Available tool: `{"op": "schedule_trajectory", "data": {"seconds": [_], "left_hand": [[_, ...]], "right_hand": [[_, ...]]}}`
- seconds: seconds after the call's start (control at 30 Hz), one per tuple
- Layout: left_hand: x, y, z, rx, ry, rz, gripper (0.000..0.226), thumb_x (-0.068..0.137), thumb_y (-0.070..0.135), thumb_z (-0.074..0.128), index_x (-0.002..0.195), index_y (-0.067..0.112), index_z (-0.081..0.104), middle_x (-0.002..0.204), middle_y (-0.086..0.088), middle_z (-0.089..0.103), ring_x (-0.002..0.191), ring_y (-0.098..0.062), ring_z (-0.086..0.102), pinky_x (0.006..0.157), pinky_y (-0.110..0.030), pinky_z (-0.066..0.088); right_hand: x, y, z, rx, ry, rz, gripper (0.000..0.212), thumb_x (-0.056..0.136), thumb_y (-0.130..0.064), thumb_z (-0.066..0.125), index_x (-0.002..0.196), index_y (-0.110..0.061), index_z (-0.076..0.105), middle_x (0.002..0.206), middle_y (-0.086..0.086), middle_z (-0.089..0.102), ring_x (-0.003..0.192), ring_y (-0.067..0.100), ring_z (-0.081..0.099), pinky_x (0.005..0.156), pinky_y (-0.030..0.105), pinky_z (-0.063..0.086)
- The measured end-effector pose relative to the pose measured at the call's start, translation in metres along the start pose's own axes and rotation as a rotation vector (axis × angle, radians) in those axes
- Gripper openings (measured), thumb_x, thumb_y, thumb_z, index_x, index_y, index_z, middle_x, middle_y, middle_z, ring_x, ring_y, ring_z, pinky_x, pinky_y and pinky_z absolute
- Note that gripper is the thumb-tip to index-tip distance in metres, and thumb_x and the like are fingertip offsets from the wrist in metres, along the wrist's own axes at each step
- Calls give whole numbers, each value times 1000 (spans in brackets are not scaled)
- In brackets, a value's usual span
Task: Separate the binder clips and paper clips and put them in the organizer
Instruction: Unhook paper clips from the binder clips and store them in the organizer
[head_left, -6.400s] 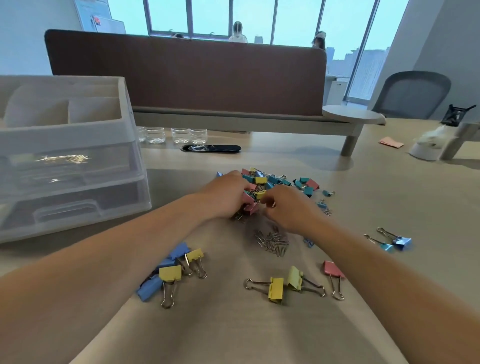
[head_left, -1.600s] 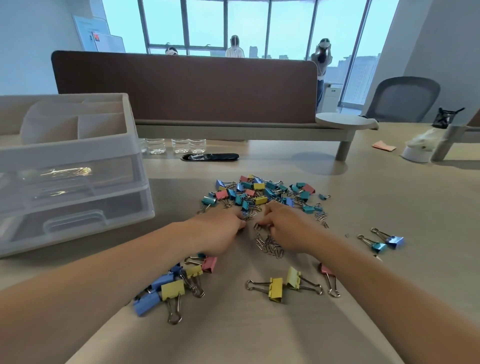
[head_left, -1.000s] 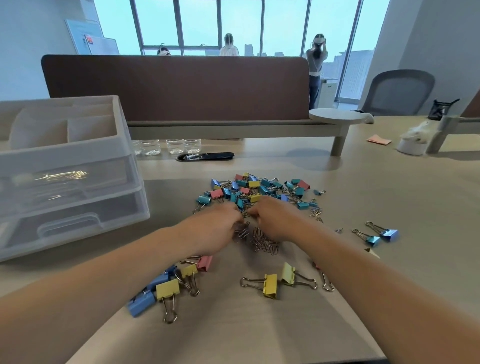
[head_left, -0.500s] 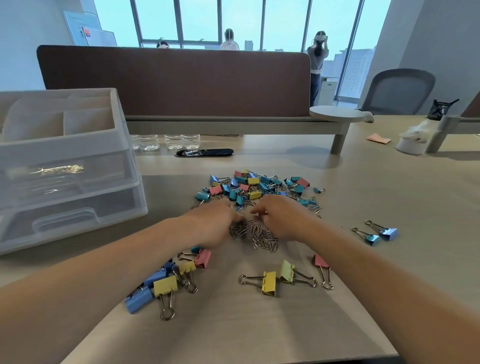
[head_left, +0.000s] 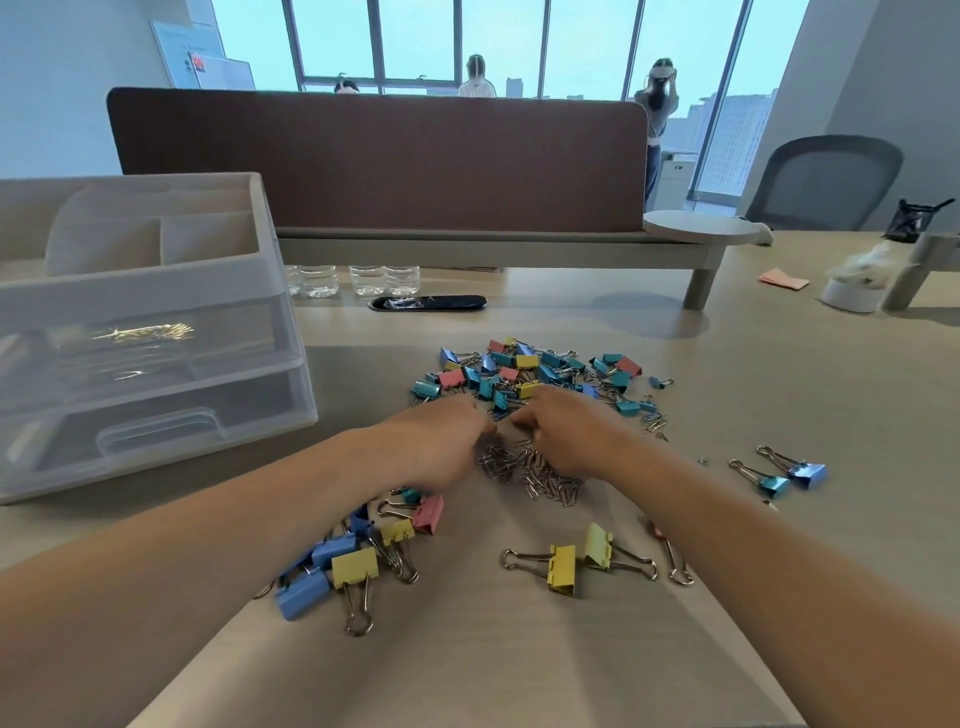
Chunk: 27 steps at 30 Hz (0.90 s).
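Note:
A mixed pile of small coloured binder clips (head_left: 535, 374) lies mid-table. Just in front of it sits a heap of silver paper clips (head_left: 530, 470). My left hand (head_left: 441, 441) and my right hand (head_left: 566, 431) rest knuckles-up over that heap, fingertips curled down and nearly touching at the pile's near edge; what they pinch is hidden. Large binder clips lie nearer me: a blue, yellow and pink group (head_left: 353, 556) by my left forearm, a yellow pair (head_left: 571, 561), and two blue ones (head_left: 779, 473) at the right. The translucent drawer organizer (head_left: 156, 384) stands at the left, gold clips (head_left: 145, 332) in its upper drawer.
A brown divider panel (head_left: 379, 161) on a raised shelf crosses the back. Water bottles (head_left: 353, 280) and a black cable slot (head_left: 428, 303) lie under it. A grey chair (head_left: 826, 182), a white container (head_left: 852, 291) and a pink note (head_left: 783, 279) are at the far right. People stand by the windows.
Both hands have drawn back from the coloured pile toward me, dragging silver paper clips along. The silver heap has grown and spread. A pink large binder clip has joined the left group.

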<state>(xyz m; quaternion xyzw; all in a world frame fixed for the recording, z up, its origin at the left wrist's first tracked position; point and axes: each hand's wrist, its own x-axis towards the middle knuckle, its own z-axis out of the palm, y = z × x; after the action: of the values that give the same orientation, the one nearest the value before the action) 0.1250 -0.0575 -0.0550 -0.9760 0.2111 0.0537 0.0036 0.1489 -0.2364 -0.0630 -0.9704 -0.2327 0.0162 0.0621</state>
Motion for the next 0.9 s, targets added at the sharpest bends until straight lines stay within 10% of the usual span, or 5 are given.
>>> {"op": "schedule_trajectory", "data": {"seconds": [0.17,0.5,0.83,0.9], "left_hand": [[2,2,4,49,-9,-20,25,97,13,44,112,19,63,95,2,41,78,-13,50,58,-29,43],[0,14,4,92,-11,-18,42,94,12,44,133,22,54,101,-2,42,92,-24,50,81,-44,52],[-5,24,-2,175,-48,7,50,93,9,43,140,27,48,103,-5,39,87,-25,52,78,-44,52],[-6,28,-2,172,-45,11,54,93,8,41,141,32,46,101,-4,38,84,-25,52,75,-44,52]], "right_hand": [[-14,3,-4,-55,-2,-33,38,98,-12,51,127,-32,63,104,-7,47,88,11,52,76,27,52],[-45,5,-12,22,-59,0,50,95,-3,45,126,-39,63,138,-7,49,121,17,51,92,29,49],[-51,7,-10,-32,-66,71,24,97,-10,45,105,-25,63,109,-2,50,92,18,57,78,33,54],[-52,4,-7,-54,-92,72,45,94,-6,52,130,-31,58,111,-5,43,91,15,53,77,30,53]]}}
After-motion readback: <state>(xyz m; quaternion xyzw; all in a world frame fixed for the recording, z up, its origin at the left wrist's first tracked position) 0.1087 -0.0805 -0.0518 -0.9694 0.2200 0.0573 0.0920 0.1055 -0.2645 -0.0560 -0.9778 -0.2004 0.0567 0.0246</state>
